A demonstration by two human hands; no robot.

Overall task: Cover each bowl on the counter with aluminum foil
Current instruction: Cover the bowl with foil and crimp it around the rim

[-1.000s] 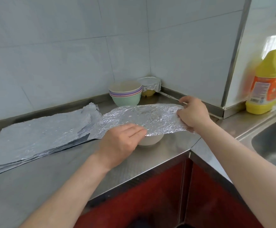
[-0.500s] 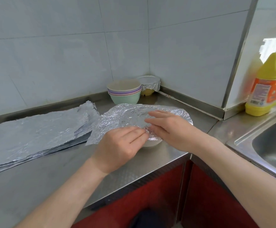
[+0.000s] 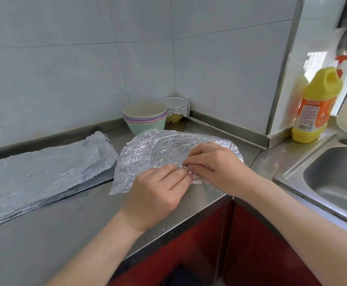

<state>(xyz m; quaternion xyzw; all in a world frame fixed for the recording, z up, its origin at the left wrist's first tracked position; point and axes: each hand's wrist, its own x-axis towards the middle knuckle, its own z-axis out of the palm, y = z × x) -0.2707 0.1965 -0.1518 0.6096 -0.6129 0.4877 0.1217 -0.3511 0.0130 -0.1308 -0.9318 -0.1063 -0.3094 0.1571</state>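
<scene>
**Both hands at the foil's edge**

Left hand (image 3: 158, 195) and right hand (image 3: 215, 169) pinch the foil sheet (image 3: 154, 153) at its near edge, fingertips meeting, by the worktop's (image 3: 65, 223) front edge. Any bowl under it is hidden. Stacked bowls (image 3: 145, 118) and a foil-covered bowl (image 3: 176, 108) sit in the back corner.

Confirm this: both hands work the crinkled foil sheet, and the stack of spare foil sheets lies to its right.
Not right: the head view shows the flat stack of spare aluminium foil sheets lying to the left of the crinkled foil sheet. The left hand and right hand do work that sheet.
</scene>
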